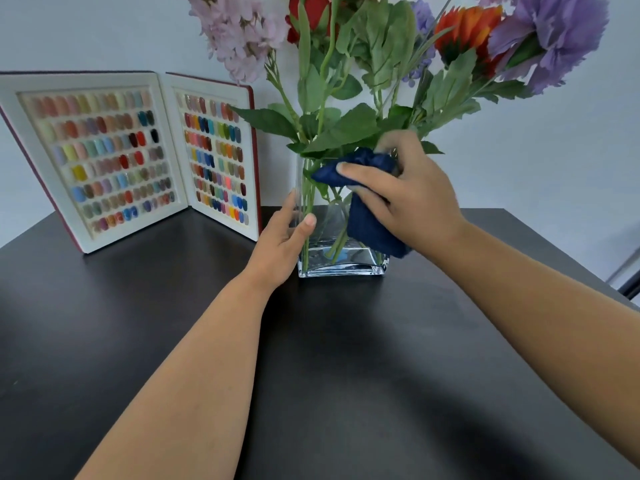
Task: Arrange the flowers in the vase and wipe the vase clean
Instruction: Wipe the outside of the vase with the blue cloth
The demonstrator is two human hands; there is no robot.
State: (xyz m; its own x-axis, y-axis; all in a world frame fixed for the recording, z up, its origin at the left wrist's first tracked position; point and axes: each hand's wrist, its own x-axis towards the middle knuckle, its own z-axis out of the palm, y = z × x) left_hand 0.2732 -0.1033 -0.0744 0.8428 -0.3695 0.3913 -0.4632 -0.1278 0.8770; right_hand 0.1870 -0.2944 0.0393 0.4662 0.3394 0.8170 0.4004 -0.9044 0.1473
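Note:
A clear square glass vase [323, 244] stands on the black table [346, 358], holding several flowers [360, 74] with green stems: pink, red, orange and purple blooms. My left hand [282, 245] grips the vase's left side, thumb on the front face. My right hand [405, 192] presses a dark blue cloth [367, 220] against the vase's upper right front, near the rim. The cloth hangs down over the glass and hides part of the vase's right edge.
An open book of coloured nail samples [138, 157] stands upright at the back left, close to the vase. A pale wall is behind. The table's right edge [568, 265] runs diagonally at the right.

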